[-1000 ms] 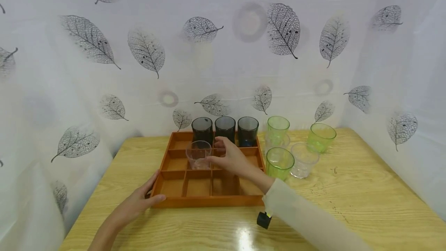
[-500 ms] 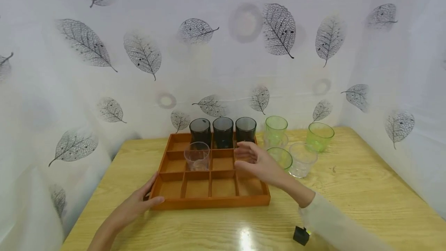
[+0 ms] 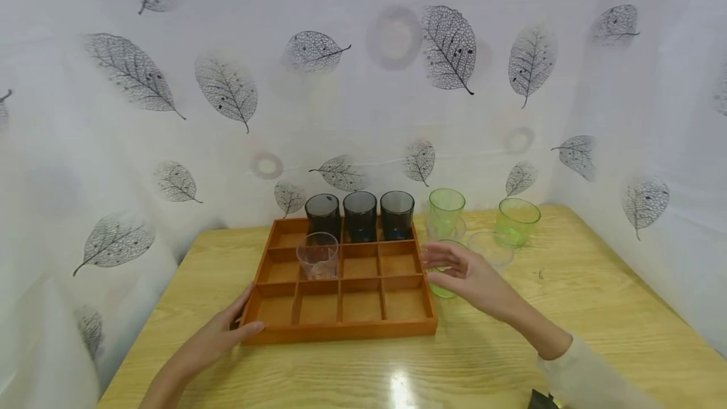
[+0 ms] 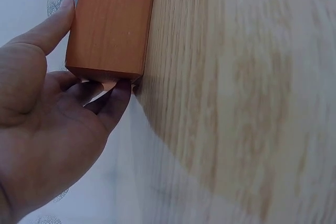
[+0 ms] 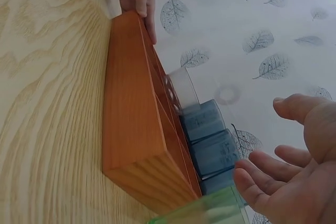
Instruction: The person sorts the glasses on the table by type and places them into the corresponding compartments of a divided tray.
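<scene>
Head view: bright, soft, fairly even light
Tabletop (image 3: pixel 318 371): small white glare patch, bottom centre of head view
Tray (image 3: pixel 339 331): compartments shaded inside, front rim better lit
Curtain (image 3: pixel 341 112): pale grey-white, gently shaded across its folds
Left wrist view: dimmer, cooler; wood grain soft; left hand (image 4: pixel 52 114) darkest at fingers beneath tray
Right wrist view: muted, hazy; green cup (image 5: pixel 205 209) soft-edged
</scene>
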Action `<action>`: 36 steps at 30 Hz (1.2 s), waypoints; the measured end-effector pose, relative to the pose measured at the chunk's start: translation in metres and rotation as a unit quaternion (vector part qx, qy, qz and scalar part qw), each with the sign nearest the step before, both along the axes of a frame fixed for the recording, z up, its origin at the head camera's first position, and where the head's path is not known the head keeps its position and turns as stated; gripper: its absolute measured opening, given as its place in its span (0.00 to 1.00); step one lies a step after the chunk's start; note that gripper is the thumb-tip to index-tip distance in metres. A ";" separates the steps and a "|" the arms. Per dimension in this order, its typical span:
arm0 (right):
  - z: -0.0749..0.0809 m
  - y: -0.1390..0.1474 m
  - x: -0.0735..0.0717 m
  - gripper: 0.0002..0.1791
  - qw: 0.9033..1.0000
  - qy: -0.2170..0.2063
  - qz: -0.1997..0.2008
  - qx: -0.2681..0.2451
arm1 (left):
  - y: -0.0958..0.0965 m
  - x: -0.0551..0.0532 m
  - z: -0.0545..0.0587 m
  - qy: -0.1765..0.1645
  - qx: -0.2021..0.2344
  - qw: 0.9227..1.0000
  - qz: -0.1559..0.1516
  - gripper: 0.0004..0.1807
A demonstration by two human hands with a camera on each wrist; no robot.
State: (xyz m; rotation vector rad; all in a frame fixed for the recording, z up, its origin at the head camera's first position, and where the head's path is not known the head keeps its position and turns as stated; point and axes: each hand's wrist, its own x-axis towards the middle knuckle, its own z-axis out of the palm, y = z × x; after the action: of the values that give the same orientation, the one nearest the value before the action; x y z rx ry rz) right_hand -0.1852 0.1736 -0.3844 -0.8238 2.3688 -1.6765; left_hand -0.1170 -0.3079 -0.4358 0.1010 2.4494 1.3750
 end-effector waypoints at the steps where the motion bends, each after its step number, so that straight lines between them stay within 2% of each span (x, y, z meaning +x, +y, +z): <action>1: 0.000 0.003 0.001 0.29 1.000 0.002 -0.001 0.001 | 0.000 0.000 0.000 0.002 0.000 1.000 -0.002 0.47; 8: -0.002 0.020 0.009 0.31 1.000 -0.009 -0.018 0.006 | -0.001 0.000 -0.001 0.002 0.003 1.000 0.001 0.47; 13: -0.002 0.032 0.015 0.28 1.000 0.006 -0.028 -0.002 | -0.001 0.001 -0.001 0.002 0.004 1.000 0.001 0.47; 18: 0.001 0.044 0.022 0.24 0.998 0.025 -0.056 -0.013 | -0.001 0.001 -0.002 0.007 0.004 1.000 0.001 0.47; 21: 0.002 0.051 0.025 0.24 0.998 0.021 -0.066 -0.007 | -0.002 0.001 -0.002 0.007 0.002 1.000 0.001 0.47; 31: -0.013 0.067 0.031 0.27 0.994 0.003 -0.111 0.022 | -0.002 0.000 -0.001 0.011 0.010 1.000 -0.002 0.47; 36: -0.022 0.067 0.032 0.27 0.993 0.001 -0.115 0.026 | -0.001 0.000 0.000 0.002 0.019 1.000 -0.001 0.47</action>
State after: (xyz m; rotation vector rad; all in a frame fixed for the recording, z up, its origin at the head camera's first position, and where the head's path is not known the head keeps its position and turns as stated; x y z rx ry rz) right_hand -0.1533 0.2403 -0.4067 -0.5630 2.5808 -1.6827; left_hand -0.1172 -0.3087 -0.4359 0.1160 2.4276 1.4211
